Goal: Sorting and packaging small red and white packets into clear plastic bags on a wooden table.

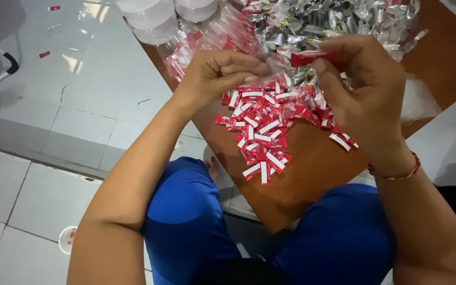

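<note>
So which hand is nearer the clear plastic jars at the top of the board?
Left. The left hand sits just below and right of the clear plastic jars; the right hand is farther right, pinching a red sachet.

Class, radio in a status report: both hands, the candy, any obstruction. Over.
Left hand pinching clear wrapper end. Right hand gripping red wrapped candy. Pile of red-and-white candies on brown board beneath. Nothing blocking hands.
</note>
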